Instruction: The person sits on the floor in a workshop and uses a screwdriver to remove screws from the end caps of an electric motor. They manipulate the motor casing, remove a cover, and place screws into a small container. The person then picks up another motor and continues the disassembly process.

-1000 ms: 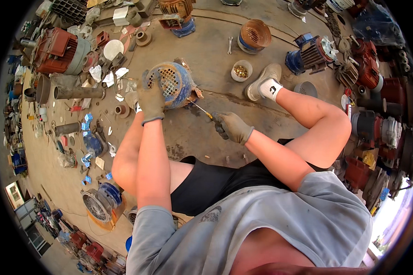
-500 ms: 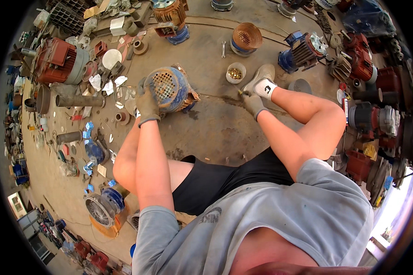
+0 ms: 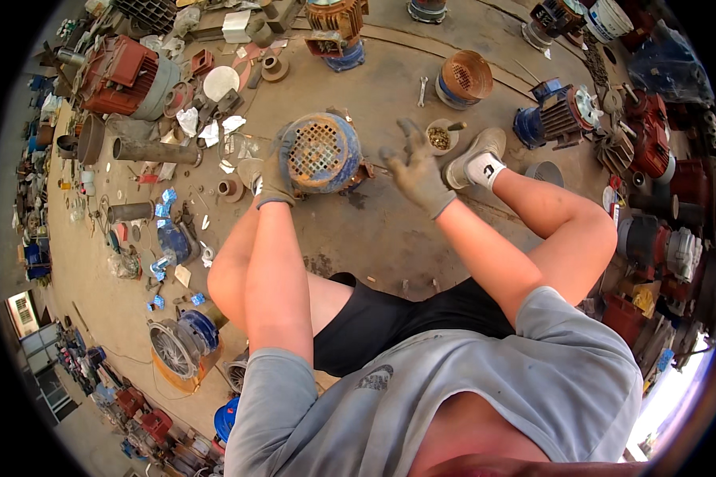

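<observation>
My left hand [image 3: 278, 176], in a grey work glove, is closed round the left edge of an electric motor [image 3: 350, 159]. The motor is worn blue and rusty, with a perforated round grille [image 3: 315, 149] facing up. My gloved right hand [image 3: 418, 176] is raised to the right of the motor, fingers spread and nothing in them. Just beyond that hand stands a small white bowl [image 3: 453, 145] holding brass-coloured small parts [image 3: 438, 138]. A short dark handle [image 3: 457, 126] juts over the bowl's rim; the rest of that tool cannot be made out.
Past the bowl lie a wrench [image 3: 422, 91] and a rusty round cover [image 3: 467, 78]. Other motors stand around: an orange-brown one [image 3: 336, 32], a blue-brown one [image 3: 561, 115], a large red one [image 3: 119, 75]. Pipes [image 3: 155, 151] and scrap fill the left.
My right hand has moved left from beside my shoe, and its fingers have spread. A dark handle now sticks out of the bowl. The motor's grille has tipped further upward under my left hand.
</observation>
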{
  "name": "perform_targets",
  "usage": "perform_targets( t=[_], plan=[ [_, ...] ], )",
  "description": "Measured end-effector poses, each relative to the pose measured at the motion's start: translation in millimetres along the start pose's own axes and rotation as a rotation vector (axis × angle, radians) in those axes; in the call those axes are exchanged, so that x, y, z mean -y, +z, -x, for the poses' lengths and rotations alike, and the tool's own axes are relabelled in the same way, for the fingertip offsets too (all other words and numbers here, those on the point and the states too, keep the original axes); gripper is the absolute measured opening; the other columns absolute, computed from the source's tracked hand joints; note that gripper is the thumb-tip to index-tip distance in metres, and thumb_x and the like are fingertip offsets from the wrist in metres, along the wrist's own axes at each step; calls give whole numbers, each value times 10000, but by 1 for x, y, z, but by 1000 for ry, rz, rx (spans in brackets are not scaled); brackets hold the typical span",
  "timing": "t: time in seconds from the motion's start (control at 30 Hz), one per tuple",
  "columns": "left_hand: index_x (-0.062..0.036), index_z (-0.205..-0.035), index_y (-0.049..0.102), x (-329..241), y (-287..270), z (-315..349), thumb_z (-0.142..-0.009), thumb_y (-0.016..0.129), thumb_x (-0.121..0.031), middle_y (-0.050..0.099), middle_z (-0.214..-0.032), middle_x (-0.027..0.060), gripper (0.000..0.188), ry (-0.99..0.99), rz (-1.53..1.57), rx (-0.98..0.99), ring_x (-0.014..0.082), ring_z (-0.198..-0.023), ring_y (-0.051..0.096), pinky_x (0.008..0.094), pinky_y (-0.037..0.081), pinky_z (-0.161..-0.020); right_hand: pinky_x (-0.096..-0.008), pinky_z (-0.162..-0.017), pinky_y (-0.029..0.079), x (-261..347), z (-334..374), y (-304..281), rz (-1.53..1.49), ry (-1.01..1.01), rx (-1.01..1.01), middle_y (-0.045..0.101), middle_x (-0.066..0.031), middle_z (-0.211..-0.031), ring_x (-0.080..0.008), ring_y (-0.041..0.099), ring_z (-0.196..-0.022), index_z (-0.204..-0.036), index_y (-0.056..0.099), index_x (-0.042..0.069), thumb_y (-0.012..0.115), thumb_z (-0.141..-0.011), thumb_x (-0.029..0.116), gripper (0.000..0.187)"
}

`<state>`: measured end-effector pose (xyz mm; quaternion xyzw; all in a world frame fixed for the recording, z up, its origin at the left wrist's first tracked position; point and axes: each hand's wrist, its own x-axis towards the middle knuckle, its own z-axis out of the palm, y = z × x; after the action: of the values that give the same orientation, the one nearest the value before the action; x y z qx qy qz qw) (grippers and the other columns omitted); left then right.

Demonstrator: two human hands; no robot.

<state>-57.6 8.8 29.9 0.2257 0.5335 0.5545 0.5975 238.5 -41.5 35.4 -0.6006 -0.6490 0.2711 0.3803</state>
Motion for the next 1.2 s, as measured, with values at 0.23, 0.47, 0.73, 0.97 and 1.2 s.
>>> perform_targets(
  t=[0.23, 0.47, 0.73, 0.97, 1.2],
  plan=[
    [0, -1461, 516, 51, 80, 33, -1049, 631, -394, 627, -1372, 159, 582, 187, 2, -176, 289, -1197, 644, 419, 525, -1027, -447, -1190, 388, 34, -17, 39, -242, -1, -19, 448, -245, -1577, -391, 445, -1464, -1579, 397, 51, 594, -1068, 412, 656],
    [35, -1530, 384, 58, 120, 118, -936, 738, -414, 403, -1531, 323, 824, 240, -1194, -389, 515, -1408, 396, 560, 312, -1193, -334, -1083, 487, -3, -115, -11, -515, 166, 673, 684, -117, -1344, -188, 631, -1246, -1414, 638, 46, 700, -984, 236, 474],
    [-80, -1517, 529, 52, 60, 92, -1008, 676, -283, 435, -1550, 260, 567, 700, -1055, -341, 432, -1459, 414, 486, 353, -1212, -316, -1007, 525, 45, -151, 76, -345, -11, 929, 735, -77, -1266, -187, 673, -1131, -1290, 747, 89, 663, -993, 182, 322],
    [-23, -1336, 694, 31, -61, -49, -1046, 580, -286, 636, -1390, 239, 407, 424, -734, -351, 336, -1293, 601, 402, 476, -1077, -406, -1212, 367, 38, -156, 148, -266, -243, 655, 510, -169, -1575, -343, 489, -1442, -1512, 555, 138, 474, -1049, 399, 537],
    [77, -1232, 707, 27, -127, -152, -1006, 592, -480, 740, -1123, 151, 612, 77, -173, -497, 241, -927, 701, 365, 559, -856, -429, -1211, 367, 60, -209, 259, 173, -185, 699, 508, -216, -1566, -347, 463, -1466, -1519, 533, 100, 417, -1043, 555, 668]
  ],
)
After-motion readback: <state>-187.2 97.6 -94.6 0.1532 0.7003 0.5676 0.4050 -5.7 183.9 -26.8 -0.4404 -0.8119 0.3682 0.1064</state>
